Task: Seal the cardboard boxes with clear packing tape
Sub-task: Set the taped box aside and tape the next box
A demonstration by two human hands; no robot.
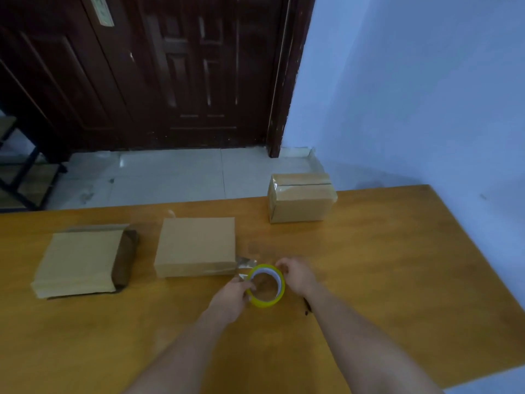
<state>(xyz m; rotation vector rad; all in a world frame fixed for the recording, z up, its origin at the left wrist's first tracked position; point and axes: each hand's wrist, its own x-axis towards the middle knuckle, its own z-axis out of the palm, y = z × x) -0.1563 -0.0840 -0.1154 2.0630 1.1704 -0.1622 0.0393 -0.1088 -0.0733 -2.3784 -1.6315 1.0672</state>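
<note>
left box point(79, 260): flat on the wooden table point(383, 265), well left of the hands. Its right end gapes open, dark inside. No tape visible on it. Judged unsealed.

middle box point(196, 245): flat, just left of the hands. A clear strip point(246, 264) runs from its near right corner to the roll, with what looks like more tape along the near side face. Judged the box in hand.

left hand point(233, 292): closed on the left rim of the tape roll point(265, 285), fingers pinching where the strip leaves it. A small pale sliver at the fingertips; cannot tell whether it is tape or a tool.

tape roll: yellow-green, lying nearly flat just above or on the table, between both hands, near the middle box's corner.

right hand point(295, 273): curled over the roll's far right rim, gripping it.

far box point(301, 199): at the table's back edge, well apart. Shiny tape crosses its top and wrinkles at the corners. Judged already sealed.

risk, strip: the short free span is slack and crumpled; it could fold onto itself or stick to the table.

risk, tear: pulling to break it could peel the stuck end off the box, or drag the light box.

risk, end: a torn end may drop back onto the roll and be hard to find.
</note>
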